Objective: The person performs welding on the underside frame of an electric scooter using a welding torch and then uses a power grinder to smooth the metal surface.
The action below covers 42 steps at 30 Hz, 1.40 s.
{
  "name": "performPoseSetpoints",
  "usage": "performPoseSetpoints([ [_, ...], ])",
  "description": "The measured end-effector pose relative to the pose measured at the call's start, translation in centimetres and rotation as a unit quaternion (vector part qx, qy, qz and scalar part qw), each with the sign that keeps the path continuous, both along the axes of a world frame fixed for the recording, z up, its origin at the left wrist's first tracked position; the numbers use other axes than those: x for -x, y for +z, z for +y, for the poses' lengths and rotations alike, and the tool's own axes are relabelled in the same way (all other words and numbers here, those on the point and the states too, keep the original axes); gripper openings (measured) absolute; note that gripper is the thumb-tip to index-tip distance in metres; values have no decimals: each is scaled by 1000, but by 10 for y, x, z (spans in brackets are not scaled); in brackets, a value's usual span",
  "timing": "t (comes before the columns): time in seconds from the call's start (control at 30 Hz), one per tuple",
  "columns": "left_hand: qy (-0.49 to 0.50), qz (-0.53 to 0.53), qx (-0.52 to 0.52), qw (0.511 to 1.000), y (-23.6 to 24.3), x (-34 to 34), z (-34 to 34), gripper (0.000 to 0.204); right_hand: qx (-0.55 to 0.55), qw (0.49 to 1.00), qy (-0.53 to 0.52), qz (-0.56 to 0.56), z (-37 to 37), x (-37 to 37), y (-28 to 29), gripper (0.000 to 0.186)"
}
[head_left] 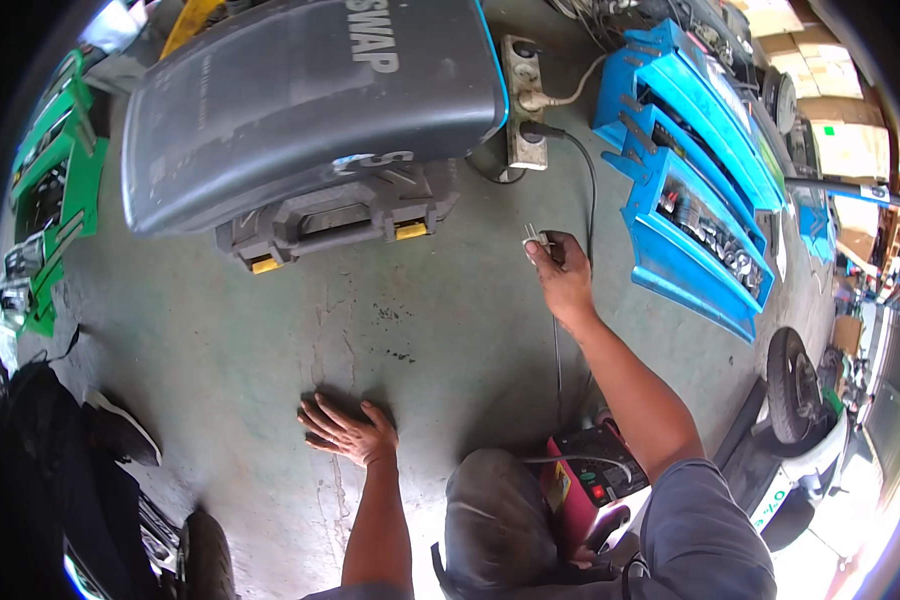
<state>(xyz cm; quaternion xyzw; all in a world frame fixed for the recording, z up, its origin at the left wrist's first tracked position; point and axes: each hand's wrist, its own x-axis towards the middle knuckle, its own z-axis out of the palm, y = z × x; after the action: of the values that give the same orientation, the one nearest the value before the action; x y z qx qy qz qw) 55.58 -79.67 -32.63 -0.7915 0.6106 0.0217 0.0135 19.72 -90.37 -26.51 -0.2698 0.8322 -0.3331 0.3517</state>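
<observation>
The right hand (562,275) is stretched forward, gripping a plug (537,238) by its body, prongs pointing away toward the power strip (525,100) lying on the floor well ahead of it. The left hand (348,430) is open, fingers spread flat on the concrete floor (390,320), propping the body. With the reach this long, the prongs could meet the sockets at an angle and miss or bend, and fingertips so near the prongs risk touching metal. The plug's cord (557,370) runs back under the right forearm toward a red box (580,485) by the knee; where it joins is hidden. Which sockets are free is hard to make out.
</observation>
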Motion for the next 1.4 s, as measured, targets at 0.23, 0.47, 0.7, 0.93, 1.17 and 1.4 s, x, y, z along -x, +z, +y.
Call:
performPoseSetpoints([
  [0.23,1,26,-14,1000,-6,1,2,83,195,979,-16,49,-10,-28,27,39],
  [0.47,-19,46,5,999,1,-3,2,81,249,918,-22,308,-161,37,72,38],
  [0.7,-7,53,-20,998,3,3,-3,81,-61,830,281,478,-291,139,114,35],
  [0.93,-5,34,-13,999,-1,0,0,83,-145,831,306,442,-270,108,77,41],
  [1.17,-9,40,-18,999,0,-1,-2,84,-64,796,411,439,-273,118,59,33],
  [1.4,-6,32,-21,999,3,-1,-2,85,-103,704,507,487,-291,117,62,24],
])
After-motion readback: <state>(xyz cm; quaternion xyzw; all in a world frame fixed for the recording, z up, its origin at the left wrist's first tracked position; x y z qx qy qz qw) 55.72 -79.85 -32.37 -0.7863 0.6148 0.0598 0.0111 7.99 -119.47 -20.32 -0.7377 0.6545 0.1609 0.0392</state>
